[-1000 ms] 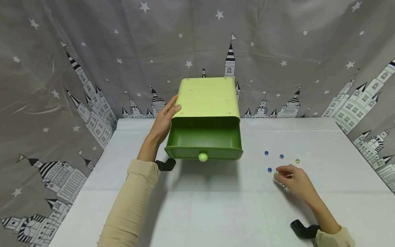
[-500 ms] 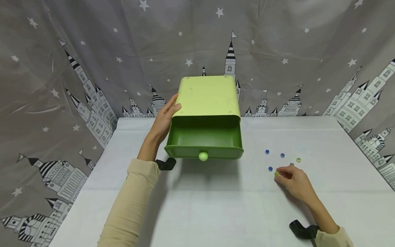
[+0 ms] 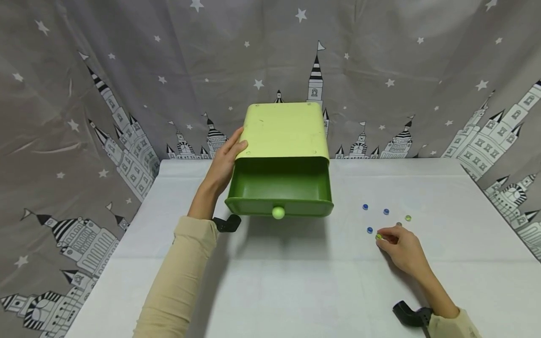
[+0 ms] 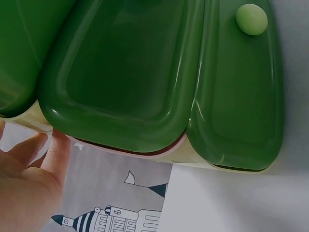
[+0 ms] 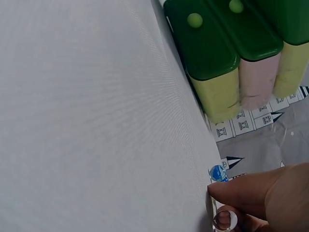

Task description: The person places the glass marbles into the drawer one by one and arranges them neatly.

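Note:
A small drawer cabinet (image 3: 284, 129) with a pale yellow top stands mid-table, its dark green top drawer (image 3: 279, 206) pulled out. My left hand (image 3: 220, 171) lies along the cabinet's left side, thumb near the top front edge; the left wrist view shows straight fingers (image 4: 57, 154) touching the wall. On the right, my right hand (image 3: 403, 249) pinches a green marble (image 3: 378, 236) between thumb and fingertip, low over the cloth. In the right wrist view a clear marble (image 5: 232, 220) shows just under the thumb, and a blue marble (image 5: 218, 173) lies past it.
Several marbles lie on the white cloth (image 3: 291, 295) around my right hand: blue marbles (image 3: 365, 207), a green one (image 3: 408, 218) and a greyish one (image 3: 399, 224). Two lower drawers with round knobs (image 5: 195, 20) are closed. A grey castle-print curtain (image 3: 169, 28) hangs behind the table.
The right fingertips have come together on the green marble. A clear marble visible below the thumb is out of sight in the head view; a greyish one now shows behind the hand.

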The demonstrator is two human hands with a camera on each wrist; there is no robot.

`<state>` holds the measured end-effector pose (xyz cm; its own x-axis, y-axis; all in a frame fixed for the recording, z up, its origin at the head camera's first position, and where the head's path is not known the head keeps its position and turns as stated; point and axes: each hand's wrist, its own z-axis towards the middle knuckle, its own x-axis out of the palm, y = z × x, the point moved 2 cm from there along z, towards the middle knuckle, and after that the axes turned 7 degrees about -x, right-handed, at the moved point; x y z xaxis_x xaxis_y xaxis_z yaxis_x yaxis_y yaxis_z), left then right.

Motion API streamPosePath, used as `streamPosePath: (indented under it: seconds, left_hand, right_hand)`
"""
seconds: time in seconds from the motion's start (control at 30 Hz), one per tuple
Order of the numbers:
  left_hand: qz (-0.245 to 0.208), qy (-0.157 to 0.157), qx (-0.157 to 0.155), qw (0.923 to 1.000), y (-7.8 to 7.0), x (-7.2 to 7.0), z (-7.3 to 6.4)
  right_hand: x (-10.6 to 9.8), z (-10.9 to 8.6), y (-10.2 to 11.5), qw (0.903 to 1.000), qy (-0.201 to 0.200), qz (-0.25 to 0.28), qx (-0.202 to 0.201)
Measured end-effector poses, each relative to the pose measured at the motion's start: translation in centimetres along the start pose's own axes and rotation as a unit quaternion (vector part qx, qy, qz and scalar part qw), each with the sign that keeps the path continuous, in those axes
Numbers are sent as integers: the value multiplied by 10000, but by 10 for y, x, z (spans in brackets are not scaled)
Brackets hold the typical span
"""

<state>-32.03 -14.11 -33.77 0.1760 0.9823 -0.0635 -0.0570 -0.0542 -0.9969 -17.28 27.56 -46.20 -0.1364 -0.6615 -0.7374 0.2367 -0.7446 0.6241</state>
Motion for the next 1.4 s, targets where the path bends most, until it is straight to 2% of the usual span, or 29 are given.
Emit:
streamPosePath:
  seconds: [0.17, 0.33, 0.43, 0.77, 1.0, 1.1, 1.23, 1.4]
  left_hand:
    - [-62, 25, -83, 9999, -2, 1, -1]
    - [-22, 48, -146, 9999, -19, 7, -14]
    - [-8, 61, -135, 9999, -23, 10, -17]
    - [-22, -13, -46, 10000, -2, 2, -1]
    - [-26, -21, -52, 10000, -2, 2, 0]
    - [-15, 2, -93, 10000, -13, 6, -8]
    - [-35, 18, -106, 9999, -15, 6, -10]
    - [-24, -15, -69, 10000, -2, 1, -1]
  right_hand:
    - [1, 0, -2, 10000, -37, -70, 11]
    - [1, 0, -3, 9999, -86, -49, -17]
    - [1, -1, -3, 9999, -131, -33, -18]
    - [2, -1, -1, 9999, -125, -10, -3]
    - [1, -2, -1, 9998, -178, -7, -52]
    - [1, -1, 0, 9998, -194, 4, -83]
    - [0, -1, 0, 9998, -176, 11, -94]
    - [1, -1, 0, 9999, -111, -2, -42]
